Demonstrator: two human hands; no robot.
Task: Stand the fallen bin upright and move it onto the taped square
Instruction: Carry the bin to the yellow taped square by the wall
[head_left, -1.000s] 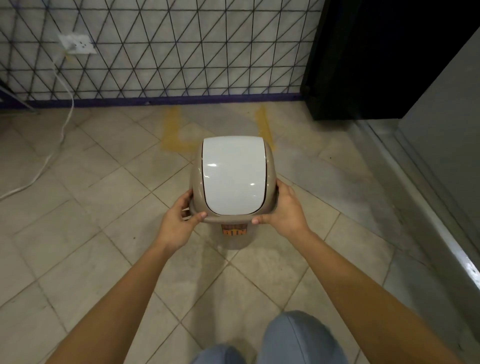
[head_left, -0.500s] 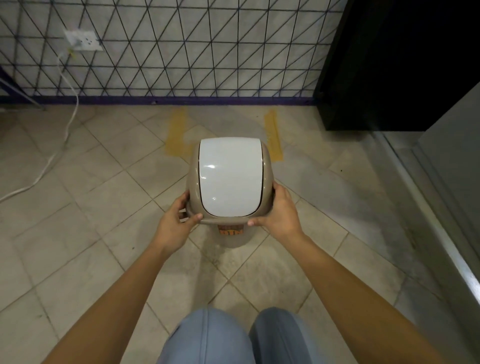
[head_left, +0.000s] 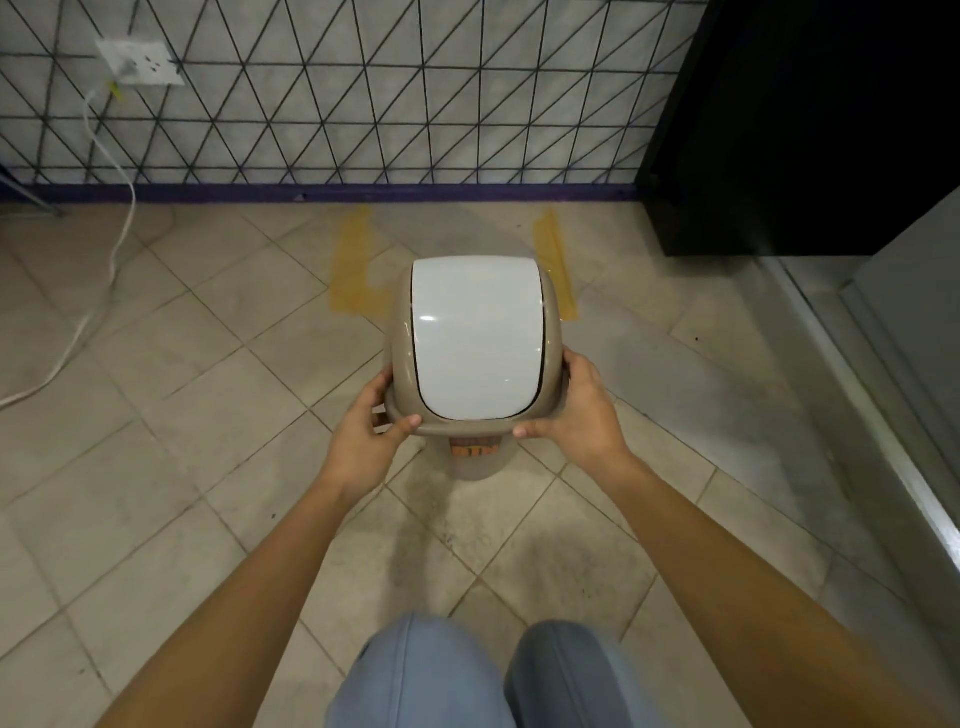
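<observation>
Bin (head_left: 475, 457) upright, beige body with a white swing lid (head_left: 478, 338) facing up toward the camera; an orange label (head_left: 474, 449) shows on the body just below the collar, text not legible. Left hand (head_left: 363, 441) grips the collar at its near left corner, thumb on top of the rim, fingers wrapped under and behind. Right hand (head_left: 584, 415) does the same at the near right corner, thumb tip pressed on the front rim, fingers curled round the side. Both hands closed firmly on the bin. Cannot tell whether the base rests on the floor (head_left: 182, 389) or is held just above it; the lid hides most of the body. Taped square (head_left: 353, 270): yellow strips on the tiled floor close to the far wall (head_left: 363, 104); left strip and right strip visible, the bin's top overlaps the near part of the marking in view. Bin base appears nearer the person than the square. White cable (head_left: 111, 249) runs from a wall socket (head_left: 139, 61) down along the floor's left side. Knees in light blue trousers (head_left: 441, 675) at the near edge.
</observation>
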